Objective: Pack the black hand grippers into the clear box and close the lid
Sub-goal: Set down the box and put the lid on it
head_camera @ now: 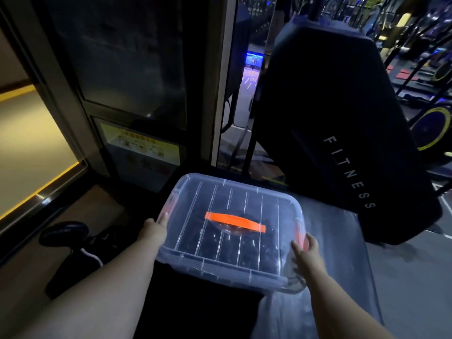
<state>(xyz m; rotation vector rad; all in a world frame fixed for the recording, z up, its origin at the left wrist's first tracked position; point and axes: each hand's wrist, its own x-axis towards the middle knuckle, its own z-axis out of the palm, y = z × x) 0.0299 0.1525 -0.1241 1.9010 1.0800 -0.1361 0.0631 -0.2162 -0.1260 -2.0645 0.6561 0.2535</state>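
The clear box (220,267) sits in the middle of the view with its ribbed clear lid (244,204) on top and an orange handle (234,221) across the lid. Dark shapes, the black hand grippers (247,250), show dimly through the plastic. My left hand (155,227) holds the box's left end at the orange latch. At the right end my right hand (304,249) grips the side by the other orange latch. The fingertips of both hands are hidden by the box.
The box rests on a grey surface (403,277) beside a tall black machine panel marked FITNESS (347,167). A black padded seat (64,233) with a white cable lies on the floor at the left. A dark glass cabinet (122,69) stands behind.
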